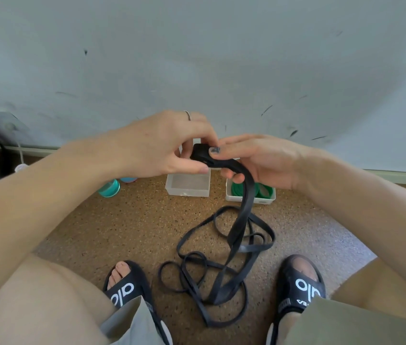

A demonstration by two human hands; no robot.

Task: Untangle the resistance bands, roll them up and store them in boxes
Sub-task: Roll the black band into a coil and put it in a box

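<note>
Here the black resistance band (pixel 243 192) is rolled at its upper end, pinched between left hand (pixel 164 148) and right hand (pixel 259 160); fingers partly hide the roll. Its tail lies tangled on the floor (pixel 127 220). Behind: one box (pixel 188 186), a second box (pixel 269 198) with green bands (pixel 263 191), partly hidden.

2 boxes (pixel 188 185) by wall (pixel 197 58), band (pixel 221 257) on floor (pixel 134 220) btwn feet (pixel 127 282), rolls in right box (pixel 266 198)
</note>
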